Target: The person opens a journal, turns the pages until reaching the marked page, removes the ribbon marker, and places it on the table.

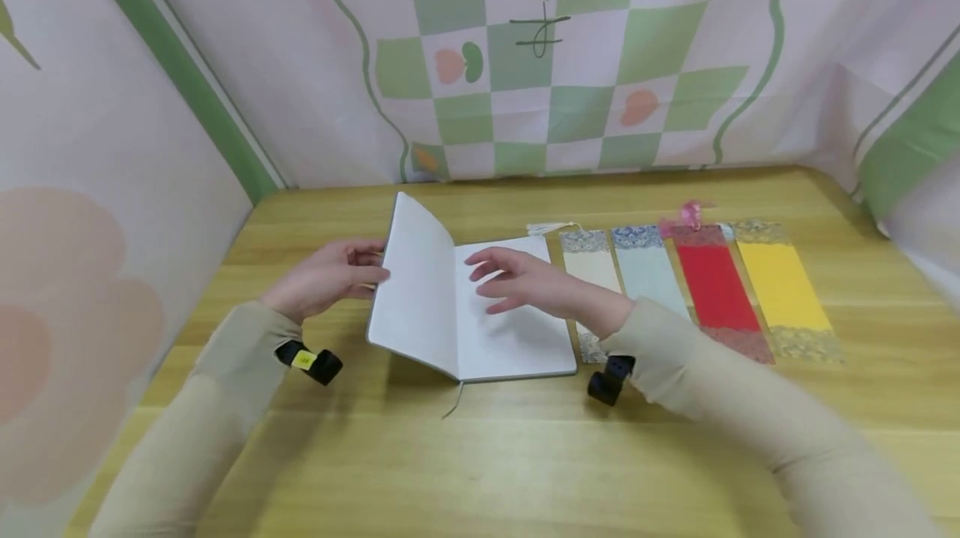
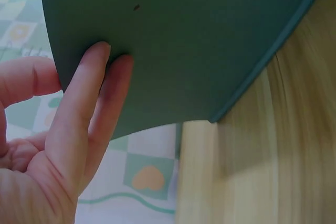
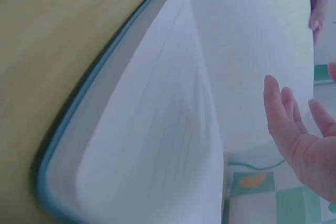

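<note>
A notebook (image 1: 517, 346) with a dark green cover (image 2: 178, 51) lies open on the table, its white pages blank or faintly lined. Its left side is raised at a slant. My left hand (image 1: 330, 276) pinches the outer edge of that raised cover, with fingers (image 2: 79, 103) against the green outside. Over the right-hand page hovers my right hand (image 1: 525, 281), fingers spread and slightly bent, holding nothing. The right wrist view shows this hand (image 3: 299, 135) apart from the pages. A thin ribbon (image 1: 453, 401) sticks out at the bottom of the spine.
Right of the notebook lie a cream bookmark (image 1: 590, 267) with a white tassel (image 1: 551, 228), a pale blue one (image 1: 651, 271), a red one (image 1: 718, 288) with a pink tassel, and a yellow one (image 1: 783, 284). Patterned curtains (image 1: 525, 113) hang behind the wooden table (image 1: 450, 471).
</note>
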Demonstrator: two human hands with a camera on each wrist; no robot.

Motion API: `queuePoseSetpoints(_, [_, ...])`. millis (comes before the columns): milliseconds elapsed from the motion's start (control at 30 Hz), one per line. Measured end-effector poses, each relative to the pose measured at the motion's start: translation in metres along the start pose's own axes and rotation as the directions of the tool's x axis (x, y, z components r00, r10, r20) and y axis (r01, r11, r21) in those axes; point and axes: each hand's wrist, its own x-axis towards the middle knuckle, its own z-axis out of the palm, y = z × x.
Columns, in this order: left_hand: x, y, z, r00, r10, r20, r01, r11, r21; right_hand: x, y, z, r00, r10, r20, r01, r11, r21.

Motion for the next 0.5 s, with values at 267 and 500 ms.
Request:
queuePoseSetpoints(267, [0.008,0.016,0.017,1.000,0.005,-0.022,-0.005,1.000,0.017,0.018,-0.003,0.019,1.000,0.021,0.017,-0.023,0.995,0.096])
queuePoseSetpoints(500, [0.010,0.027,0.029,0.999,0.021,-0.034,-0.021,1.000,0.003,0.018,-0.013,0.026,1.000,0.018,-0.003,-0.017,0.992,0.121])
